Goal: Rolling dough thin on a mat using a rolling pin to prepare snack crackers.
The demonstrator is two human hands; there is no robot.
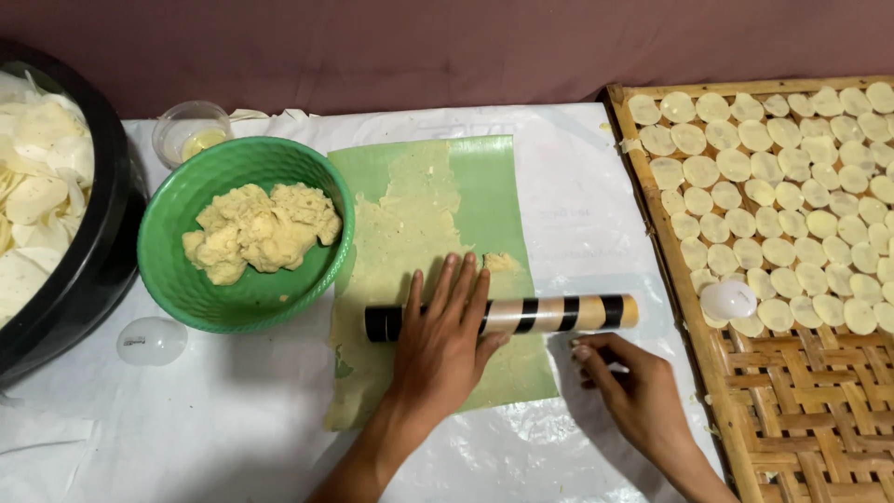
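My left hand (442, 340) lies flat, fingers spread, on top of a black-and-cream striped rolling pin (559, 314). The pin rests across a green sheet (484, 196) covered with a thin layer of pale yellow dough (405, 233). My right hand (629, 382) rests on the white plastic table cover just below the pin's right end, fingers curled, holding nothing. A green bowl (186, 289) with a lump of the same dough (261, 228) stands left of the sheet.
A woven bamboo tray (792, 410) at the right holds several round dough discs (773, 186) and a small white cup (728, 300). A black basin (84, 279) of pale slices sits far left. A small clear cup (191, 130) and an overturned clear cup (152, 341) stand nearby.
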